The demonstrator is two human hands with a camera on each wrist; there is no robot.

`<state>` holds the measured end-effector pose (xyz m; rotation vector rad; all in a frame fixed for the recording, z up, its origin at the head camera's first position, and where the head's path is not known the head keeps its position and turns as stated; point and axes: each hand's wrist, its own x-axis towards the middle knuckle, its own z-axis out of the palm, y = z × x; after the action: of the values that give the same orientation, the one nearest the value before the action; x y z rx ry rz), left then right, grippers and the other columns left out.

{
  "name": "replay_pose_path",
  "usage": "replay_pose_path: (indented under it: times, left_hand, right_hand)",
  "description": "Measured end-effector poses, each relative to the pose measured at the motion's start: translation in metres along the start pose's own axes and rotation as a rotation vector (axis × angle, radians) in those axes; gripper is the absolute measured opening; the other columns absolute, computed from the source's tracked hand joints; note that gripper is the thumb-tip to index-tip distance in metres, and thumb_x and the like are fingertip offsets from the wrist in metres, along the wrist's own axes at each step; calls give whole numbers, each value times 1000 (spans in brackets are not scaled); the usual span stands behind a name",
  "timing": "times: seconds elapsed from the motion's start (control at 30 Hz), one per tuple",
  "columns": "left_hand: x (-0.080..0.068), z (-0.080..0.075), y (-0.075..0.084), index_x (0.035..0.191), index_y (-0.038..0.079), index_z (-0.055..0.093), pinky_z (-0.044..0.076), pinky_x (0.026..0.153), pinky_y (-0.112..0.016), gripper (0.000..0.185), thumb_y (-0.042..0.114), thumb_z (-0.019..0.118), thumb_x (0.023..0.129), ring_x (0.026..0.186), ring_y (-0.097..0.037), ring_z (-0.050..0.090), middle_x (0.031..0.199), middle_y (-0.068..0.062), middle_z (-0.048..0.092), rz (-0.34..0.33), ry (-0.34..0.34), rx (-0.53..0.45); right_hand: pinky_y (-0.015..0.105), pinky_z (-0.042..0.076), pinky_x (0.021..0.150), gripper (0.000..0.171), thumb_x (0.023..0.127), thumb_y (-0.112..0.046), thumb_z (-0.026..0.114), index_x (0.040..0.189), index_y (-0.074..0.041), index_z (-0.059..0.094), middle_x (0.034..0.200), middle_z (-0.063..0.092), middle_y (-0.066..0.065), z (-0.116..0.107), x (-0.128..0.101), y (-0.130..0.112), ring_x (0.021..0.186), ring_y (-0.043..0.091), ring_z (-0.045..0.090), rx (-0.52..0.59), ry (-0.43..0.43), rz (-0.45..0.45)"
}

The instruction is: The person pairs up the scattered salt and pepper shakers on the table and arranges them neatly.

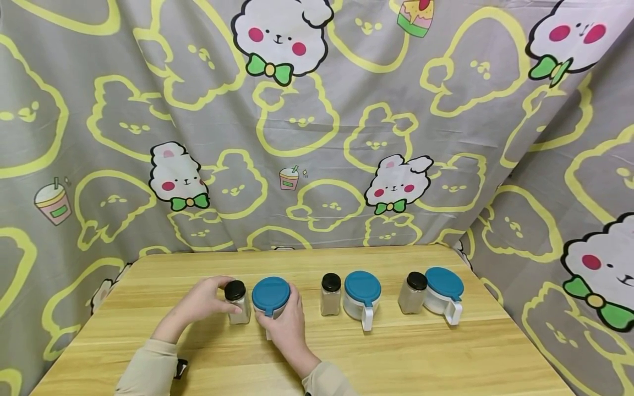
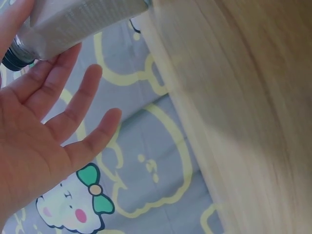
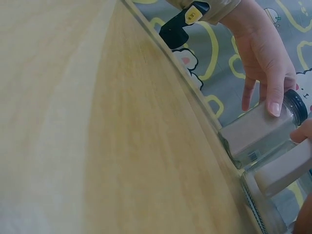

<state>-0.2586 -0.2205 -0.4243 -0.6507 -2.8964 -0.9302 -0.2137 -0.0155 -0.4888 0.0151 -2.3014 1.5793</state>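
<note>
Head view shows a person's left hand (image 1: 205, 301) holding the leftmost spice jar (image 1: 238, 302) near its black cap, thumb on one side and fingers curled round the other. The right hand (image 1: 286, 324) wraps around the blue-lidded white cup (image 1: 271, 297) just beside that jar, fingers curled over its near side and handle. Both stand upright at the left end of the wooden surface (image 1: 396, 357). In the right wrist view the left thumb presses on the jar's glass shoulder, and the jar holds a pale grey powder. The left wrist view shows the other fingers (image 2: 80, 105) of that hand spread and straight below the jar. Further right on the surface stand a second jar (image 1: 330, 295) with a second cup (image 1: 362, 297), then a third jar (image 1: 413, 292) with a third cup (image 1: 443, 291). A cartoon-printed cloth (image 1: 317, 137) hangs behind.
</note>
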Motion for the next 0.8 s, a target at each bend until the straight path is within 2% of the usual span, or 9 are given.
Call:
replay_pose_path:
  times: [0.23, 0.43, 0.6, 0.8]
  left_hand:
    - [0, 1, -1, 116, 7, 65, 51, 87, -46, 61, 36, 88, 67, 100, -22, 63, 104, -2, 70, -5, -14, -3]
    - [-2, -1, -1, 111, 11, 64, 50, 84, -43, 56, 39, 87, 68, 99, -20, 61, 101, 2, 68, 1, -26, -21]
    - [-5, -6, -2, 118, 5, 61, 51, 87, -50, 64, 39, 86, 70, 106, -29, 59, 113, -7, 67, -16, -19, -50]
    - [-9, -14, -2, 123, 1, 59, 51, 89, -53, 69, 39, 85, 72, 110, -36, 58, 119, -14, 65, -13, 19, -54]
  right_hand:
    - [61, 44, 98, 101, 68, -32, 87, 147, -4, 32, 141, 47, 19, -1, -1, 1, 125, 39, 51, -2, -16, -5]
    - [63, 42, 100, 107, 68, -38, 88, 151, -7, 27, 146, 41, 20, -3, -1, 0, 129, 40, 47, 8, -47, -2]
    - [63, 42, 100, 110, 67, -40, 88, 152, -6, 27, 150, 38, 20, -5, -1, -4, 132, 40, 45, -1, -43, -34]
    - [63, 42, 100, 103, 71, -42, 85, 152, -13, 28, 151, 37, 16, -11, 1, -13, 132, 38, 44, -15, -34, -64]
